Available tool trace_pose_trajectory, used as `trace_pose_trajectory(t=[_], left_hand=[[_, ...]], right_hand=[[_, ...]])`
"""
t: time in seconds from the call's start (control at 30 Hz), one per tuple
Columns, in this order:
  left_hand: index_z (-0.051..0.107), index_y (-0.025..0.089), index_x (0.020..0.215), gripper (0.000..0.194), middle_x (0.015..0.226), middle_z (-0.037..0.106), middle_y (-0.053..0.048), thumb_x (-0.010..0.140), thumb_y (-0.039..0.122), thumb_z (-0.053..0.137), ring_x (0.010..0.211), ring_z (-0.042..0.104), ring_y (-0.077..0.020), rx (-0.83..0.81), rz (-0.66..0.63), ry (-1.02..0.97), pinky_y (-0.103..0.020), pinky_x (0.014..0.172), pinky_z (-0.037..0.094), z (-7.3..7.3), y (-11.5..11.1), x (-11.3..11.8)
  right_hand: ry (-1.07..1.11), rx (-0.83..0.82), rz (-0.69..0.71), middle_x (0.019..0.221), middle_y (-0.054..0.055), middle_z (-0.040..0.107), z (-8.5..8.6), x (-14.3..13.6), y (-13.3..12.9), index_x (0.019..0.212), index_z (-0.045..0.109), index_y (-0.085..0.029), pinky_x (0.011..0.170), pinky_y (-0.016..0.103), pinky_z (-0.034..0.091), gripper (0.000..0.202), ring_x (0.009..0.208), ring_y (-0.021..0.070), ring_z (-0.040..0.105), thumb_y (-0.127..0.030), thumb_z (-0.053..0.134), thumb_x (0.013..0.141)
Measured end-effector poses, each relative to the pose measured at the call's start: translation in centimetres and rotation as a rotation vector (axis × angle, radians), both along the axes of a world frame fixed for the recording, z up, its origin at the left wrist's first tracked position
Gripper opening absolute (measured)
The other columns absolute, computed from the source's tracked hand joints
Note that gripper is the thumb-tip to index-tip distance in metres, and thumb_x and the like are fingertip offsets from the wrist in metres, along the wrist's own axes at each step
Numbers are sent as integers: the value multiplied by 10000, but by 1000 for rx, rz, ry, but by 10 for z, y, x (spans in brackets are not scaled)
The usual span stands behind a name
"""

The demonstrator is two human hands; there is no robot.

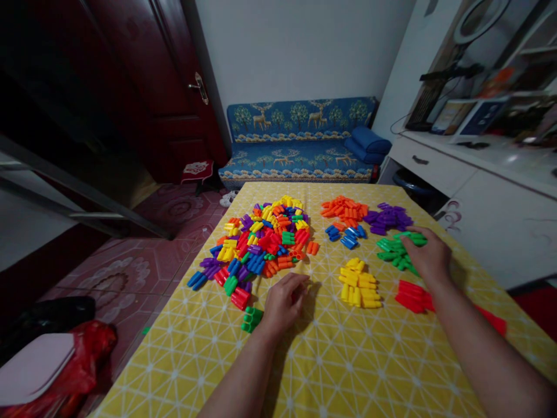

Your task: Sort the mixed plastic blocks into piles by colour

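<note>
My left hand (285,302) hovers low over the cloth, half curled, with thumb and fingers slightly apart and nothing visible in it. Beside its wrist lies a green tube-shaped building block (252,319). A large mixed pile of plastic building blocks (265,238) spreads just beyond. On the right, my right hand (429,255) is over the pile of green blocks (397,251), thumb and fingers closed on a green building block (416,238). Red blocks (413,297) lie under and beside my right forearm, which partly hides them. Yellow blocks (359,284) sit between my hands.
Orange blocks (343,209), purple blocks (388,219) and blue blocks (349,236) form separate groups farther back. The table wears a yellow patterned cloth (195,360). Behind it stands a blue sofa (300,151); a white cabinet (491,203) is at right, a small stool (198,171) at left.
</note>
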State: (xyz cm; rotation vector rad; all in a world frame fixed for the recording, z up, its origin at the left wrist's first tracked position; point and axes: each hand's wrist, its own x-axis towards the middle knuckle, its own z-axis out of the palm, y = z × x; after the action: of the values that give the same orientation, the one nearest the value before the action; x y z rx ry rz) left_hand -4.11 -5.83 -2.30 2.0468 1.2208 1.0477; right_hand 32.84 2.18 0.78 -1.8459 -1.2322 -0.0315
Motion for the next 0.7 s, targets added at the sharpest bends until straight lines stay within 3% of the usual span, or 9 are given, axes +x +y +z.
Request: trace_pose_trajectory(t=[0.1, 0.23, 0.4, 0.47, 0.53, 0.6, 0.7], left_hand=[[675, 230, 1096, 318, 1018, 687, -59, 824, 133, 541, 872, 648, -170, -12, 6, 6, -278, 767, 521, 2, 0, 0], [688, 230, 1066, 298, 1011, 691, -56, 825, 128, 543, 880, 649, -167, -15, 6, 10, -271, 776, 521, 3, -1, 1], [687, 214, 1037, 243, 980, 695, -63, 852, 156, 539, 865, 651, -165, 9, 4, -22, -272, 767, 520, -2, 0, 1], [680, 195, 1025, 219, 946, 694, -77, 886, 185, 511, 846, 652, -163, 76, 2, -85, -275, 758, 520, -3, 0, 0], [668, 179, 1028, 219, 902, 689, -89, 909, 196, 485, 829, 649, -166, 189, 5, -146, -282, 742, 520, -2, -2, -2], [652, 173, 1057, 225, 868, 683, -94, 910, 186, 482, 803, 641, -170, 312, -6, -157, -290, 715, 514, 2, -7, -5], [619, 184, 1144, 282, 878, 686, -97, 897, 164, 484, 787, 633, -182, 471, -71, -131, -305, 688, 503, 12, -23, -5]], right_hand=[[-124, -67, 13, 942, 190, 682, -9, 24, 12, 935, 684, -205, 747, 428, 436, 287, 864, 313, 616, -423, 582, 777], [-195, -96, 100, 932, 194, 677, -26, 34, 18, 858, 680, -215, 769, 460, 441, 353, 878, 332, 608, -516, 513, 781], [-309, -79, 157, 1039, 215, 673, -30, 31, 16, 962, 678, -180, 877, 536, 415, 458, 1020, 350, 585, -520, 394, 848], [-315, 0, 156, 1113, 215, 651, -23, 10, 8, 1008, 675, -161, 948, 542, 388, 458, 1088, 338, 566, -485, 379, 877], [-275, 101, 235, 1169, 189, 633, -14, -30, -6, 1051, 669, -164, 1003, 520, 378, 417, 1135, 308, 552, -439, 397, 895], [-151, 140, 449, 1205, 148, 623, -8, -83, -29, 1106, 654, -186, 1019, 482, 406, 368, 1165, 274, 549, -399, 441, 894], [85, 40, 777, 1233, 76, 628, -9, -168, -71, 1135, 659, -262, 1026, 454, 440, 326, 1184, 246, 559, -351, 498, 866]])
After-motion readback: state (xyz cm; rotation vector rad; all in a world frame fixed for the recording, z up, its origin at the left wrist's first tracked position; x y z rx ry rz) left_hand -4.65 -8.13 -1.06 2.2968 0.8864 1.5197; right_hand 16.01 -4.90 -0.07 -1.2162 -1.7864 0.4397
